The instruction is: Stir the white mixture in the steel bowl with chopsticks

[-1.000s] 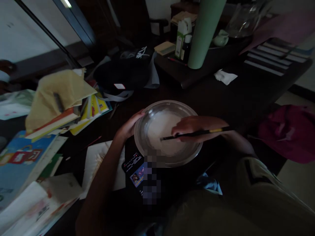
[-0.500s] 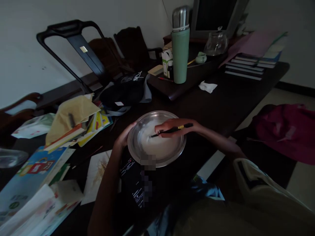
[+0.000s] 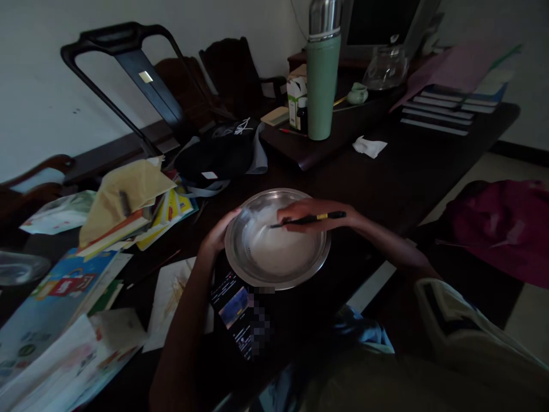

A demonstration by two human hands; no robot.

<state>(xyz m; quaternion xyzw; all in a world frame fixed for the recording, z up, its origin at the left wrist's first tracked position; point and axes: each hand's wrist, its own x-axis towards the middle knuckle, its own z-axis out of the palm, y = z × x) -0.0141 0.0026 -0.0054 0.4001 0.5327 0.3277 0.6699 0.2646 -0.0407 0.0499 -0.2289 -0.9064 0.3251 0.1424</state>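
Note:
A shiny metal bowl (image 3: 295, 283) with cloudy whitish liquid (image 3: 278, 254) stands on the dark table. My left hand (image 3: 220, 231) is closed on its left rim, fingers partly hidden behind the edge. Over the bowl, my right hand (image 3: 304, 214) pinches a thin black paintbrush-like stick (image 3: 337, 215) with a gold band. Its dark tip points left and down toward the liquid; whether it touches is hard to tell. Below the bowl lies a phone (image 3: 231, 317) with its screen lit, beside my left forearm.
White paper (image 3: 160, 309) with thin straw-coloured sticks lies left of my forearm. Books (image 3: 60, 292) and an envelope (image 3: 124, 191) crowd the left side. Beyond the bowl are a black bag (image 3: 214, 151), a green flask (image 3: 322, 86), a crumpled tissue (image 3: 369, 147) and stacked books (image 3: 437, 117).
My right hand and the stick have shifted slightly toward the bowl's far side. The phone screen now shows a bluish picture. The whole view has moved a little.

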